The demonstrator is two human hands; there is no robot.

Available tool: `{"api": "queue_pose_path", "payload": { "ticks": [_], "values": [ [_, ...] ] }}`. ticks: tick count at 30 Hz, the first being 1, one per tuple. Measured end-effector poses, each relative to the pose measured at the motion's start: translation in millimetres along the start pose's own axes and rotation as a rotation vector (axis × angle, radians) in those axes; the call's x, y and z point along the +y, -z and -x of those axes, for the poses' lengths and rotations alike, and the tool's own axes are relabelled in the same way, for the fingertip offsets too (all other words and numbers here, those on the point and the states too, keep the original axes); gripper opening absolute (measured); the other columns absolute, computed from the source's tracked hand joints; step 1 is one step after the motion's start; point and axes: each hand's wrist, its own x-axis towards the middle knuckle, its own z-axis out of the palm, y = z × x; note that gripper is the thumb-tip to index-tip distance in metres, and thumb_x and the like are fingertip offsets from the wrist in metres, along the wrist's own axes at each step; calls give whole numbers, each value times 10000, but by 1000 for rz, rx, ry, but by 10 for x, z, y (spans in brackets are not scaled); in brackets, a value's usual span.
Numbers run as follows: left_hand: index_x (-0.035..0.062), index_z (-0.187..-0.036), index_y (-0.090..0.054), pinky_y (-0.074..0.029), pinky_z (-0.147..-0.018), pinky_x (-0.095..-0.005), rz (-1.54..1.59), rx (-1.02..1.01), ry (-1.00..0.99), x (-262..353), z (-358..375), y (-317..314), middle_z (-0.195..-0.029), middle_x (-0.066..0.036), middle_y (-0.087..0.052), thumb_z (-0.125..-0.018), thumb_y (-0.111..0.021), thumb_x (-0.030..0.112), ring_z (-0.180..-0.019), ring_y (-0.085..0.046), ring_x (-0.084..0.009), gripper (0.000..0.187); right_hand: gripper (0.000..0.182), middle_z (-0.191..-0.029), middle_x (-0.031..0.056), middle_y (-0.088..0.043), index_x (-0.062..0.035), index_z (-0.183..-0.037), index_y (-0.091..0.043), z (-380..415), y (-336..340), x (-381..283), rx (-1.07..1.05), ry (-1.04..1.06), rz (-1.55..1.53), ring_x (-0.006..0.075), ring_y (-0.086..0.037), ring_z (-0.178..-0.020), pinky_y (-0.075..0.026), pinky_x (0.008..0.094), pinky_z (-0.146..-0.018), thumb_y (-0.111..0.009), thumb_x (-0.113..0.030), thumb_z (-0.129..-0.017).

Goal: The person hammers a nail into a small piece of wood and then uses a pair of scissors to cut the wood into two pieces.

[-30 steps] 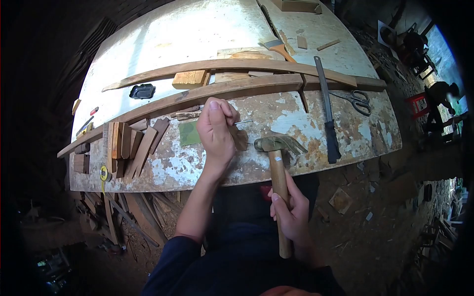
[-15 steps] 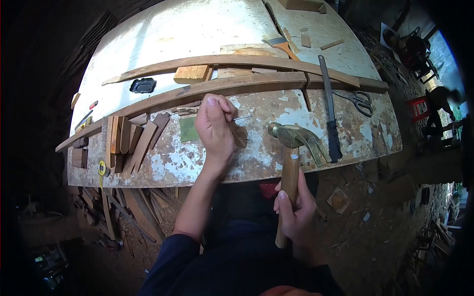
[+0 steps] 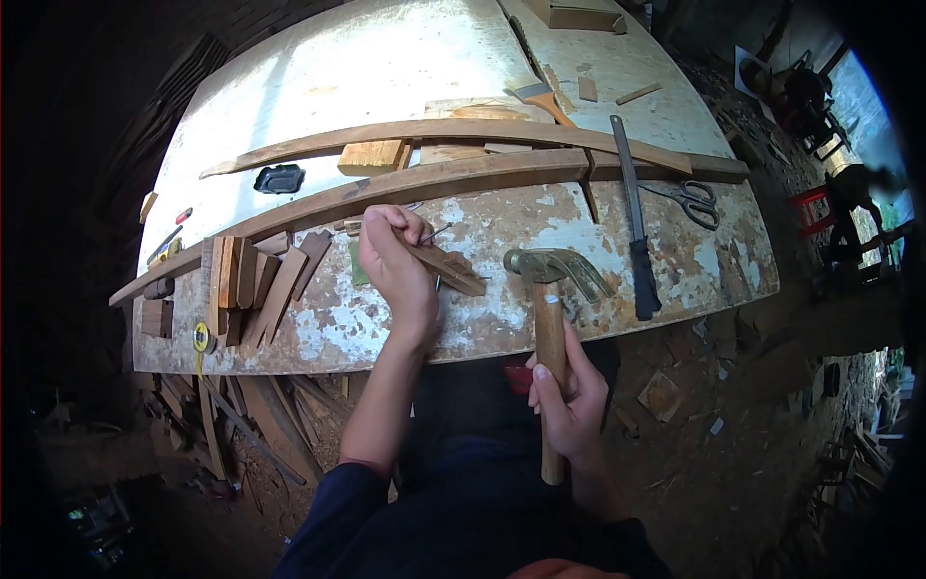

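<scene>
My left hand (image 3: 395, 262) rests on the worn white table (image 3: 540, 318), pinching a thin nail (image 3: 434, 233) over a small brown wood piece (image 3: 451, 269) that lies flat under its fingers. My right hand (image 3: 569, 400) grips the wooden handle of a claw hammer (image 3: 550, 280). The hammer's metal head hovers just right of the wood piece, near the table's front edge.
Two long curved wood strips (image 3: 463, 130) cross the table behind my hands. A stack of short wood pieces (image 3: 256, 280) lies at the left, a black file (image 3: 632, 222) and scissors (image 3: 690, 198) at the right. A green square (image 3: 359, 262), a black object (image 3: 278, 178) and wood blocks also lie about.
My left hand has tipped forward and the wood piece now shows below its fingers. The hammer has shifted left and its head has come down nearer the wood piece.
</scene>
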Motion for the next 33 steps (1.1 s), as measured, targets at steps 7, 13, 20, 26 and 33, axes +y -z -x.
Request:
{"api": "queue_pose_path", "payload": {
  "ticks": [7, 13, 20, 26, 33],
  "values": [
    [24, -1119, -612, -481, -907, -312, -450, -26, -18, 127, 345, 430, -881, -41, -588, -1233, -411, 283, -878, -561, -135, 346, 632, -952, 32, -684, 52, -1671, -429, -83, 215, 91, 159, -108, 30, 43, -621, -731, -523, 230, -628, -641, -30, -1081],
    [-3, -1171, -759, -531, -823, -339, -929, -232, -192, 152, 450, 709, -1016, -95, -733, -1101, -639, 57, -906, -672, -178, 151, 621, -937, 35, -678, 38, -1664, -456, -383, 468, 101, 242, -78, 131, 41, -600, -705, -492, 228, -604, -659, -61, -1086],
    [-6, -1172, -751, -566, -968, -428, -951, -540, -616, 299, 676, 18, -1020, -157, -727, -940, -783, 21, -939, -706, -359, 236, 629, -882, 10, -662, 45, -1675, -424, -730, 539, 264, 263, -35, 55, 48, -594, -649, -497, 237, -561, -651, -81, -1102],
    [4, -1380, -680, -514, -1170, -564, -1047, -650, -473, -87, 713, -271, -1135, -201, -762, -942, -803, 73, -1104, -731, -429, 461, 630, -874, 8, -656, 25, -1682, -426, -751, 549, 252, 249, -80, 12, 44, -587, -639, -497, 231, -559, -649, -78, -1102],
    [-23, -1378, -670, -644, -954, -465, -1127, -649, -402, -274, 704, -162, -967, -223, -780, -1004, -754, 81, -884, -784, -408, 397, 624, -866, 3, -647, 2, -1685, -437, -771, 586, 214, 206, -106, 38, 43, -581, -645, -506, 238, -572, -642, -70, -1100]
  ]
}}
